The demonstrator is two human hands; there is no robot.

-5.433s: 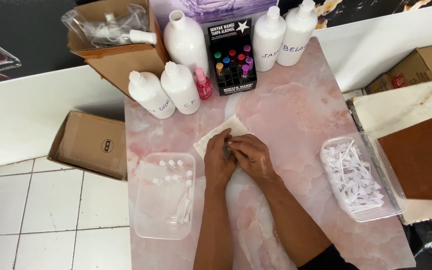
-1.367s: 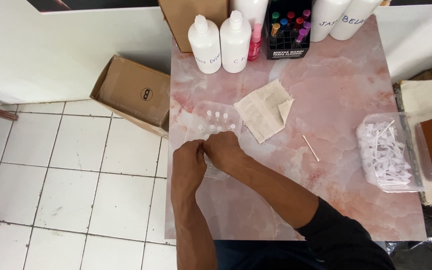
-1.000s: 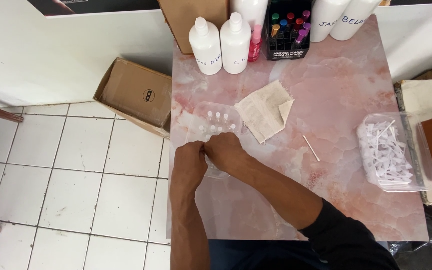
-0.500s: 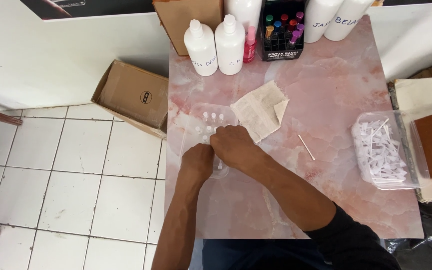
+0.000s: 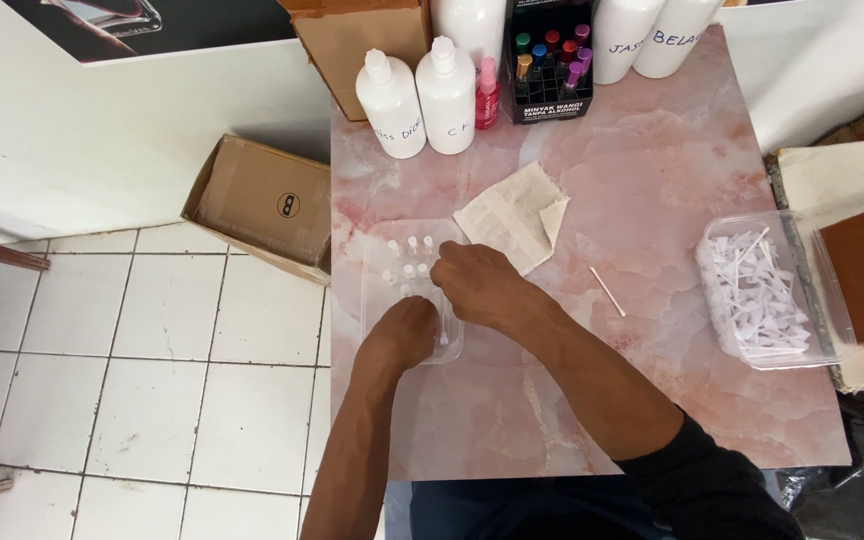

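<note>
Since lowered, hands [image 5: 452, 305] inside tray [image 5: 377, 240].

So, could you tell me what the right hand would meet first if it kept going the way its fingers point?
The right hand points left over the clear plastic tray, so it would probably meet the small white-capped vials standing in it first; height above them is unclear.

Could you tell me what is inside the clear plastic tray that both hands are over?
The clear plastic tray holds several small clear vials with white caps, standing upright. The left hand and right hand cover its near part, so anything beneath them is hidden.
</note>
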